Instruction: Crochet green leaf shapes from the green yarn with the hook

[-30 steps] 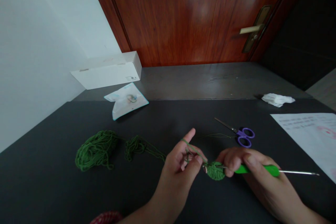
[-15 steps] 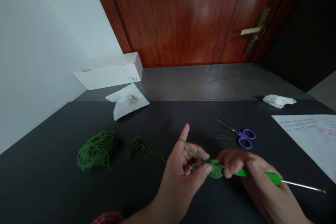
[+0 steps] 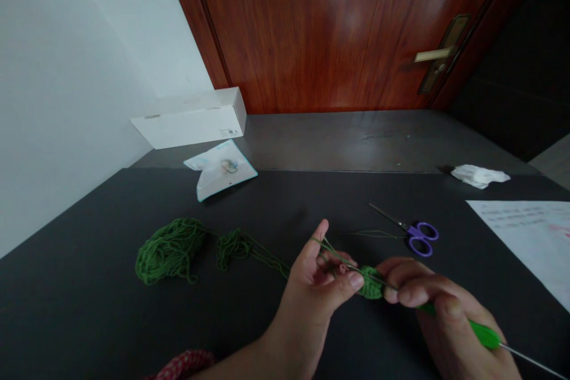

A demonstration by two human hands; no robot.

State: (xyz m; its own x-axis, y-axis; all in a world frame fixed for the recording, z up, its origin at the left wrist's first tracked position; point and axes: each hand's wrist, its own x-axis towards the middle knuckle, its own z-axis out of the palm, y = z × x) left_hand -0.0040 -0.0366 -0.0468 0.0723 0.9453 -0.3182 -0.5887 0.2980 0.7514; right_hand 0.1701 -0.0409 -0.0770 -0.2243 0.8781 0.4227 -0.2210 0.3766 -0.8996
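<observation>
And here the small green crochet piece is showing its ribbed stitches and curved edge above the near bench, between both hands. The left hand's fingers are pinching its left edge, index raised under looped yarn; the right hand's are closing around the green-handled hook.

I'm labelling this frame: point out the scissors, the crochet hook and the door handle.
Scissors [image 3: 414,231], head view, purple pivot area.
Crochet hook [image 3: 485,335], head view, green grip.
Door handle [image 3: 435,54], head view, lever.
</observation>
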